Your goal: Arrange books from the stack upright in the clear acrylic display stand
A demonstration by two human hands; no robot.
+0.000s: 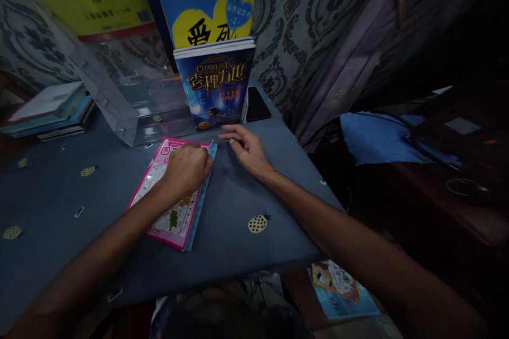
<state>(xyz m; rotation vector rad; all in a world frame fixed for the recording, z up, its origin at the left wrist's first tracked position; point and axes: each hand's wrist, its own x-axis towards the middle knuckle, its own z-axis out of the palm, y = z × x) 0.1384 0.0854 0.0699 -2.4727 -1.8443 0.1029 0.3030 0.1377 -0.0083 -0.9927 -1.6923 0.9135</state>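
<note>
My left hand [188, 167] is closed in a fist over the upper part of a pink book [167, 228], whose cover has cartoon drawings. The insides of its fingers are hidden, so anything they hold does not show. A light blue book or sheet [202, 196] sticks out from under the pink one. To the right, my right hand [247, 149] lies by the tabletop with its fingers stretched out and nothing in them. Its fingertips are just in front of the lower edge of a dark blue book [218, 87], which stands upright in a clear acrylic rack [129, 122].
Behind the dark blue book stand a blue and yellow book [210, 10] and a yellow book [111, 0]. A stack of books [51, 108] lies at the left. A black phone-like slab [257, 105] is beside the rack. Below the table edge lies another book [344, 294].
</note>
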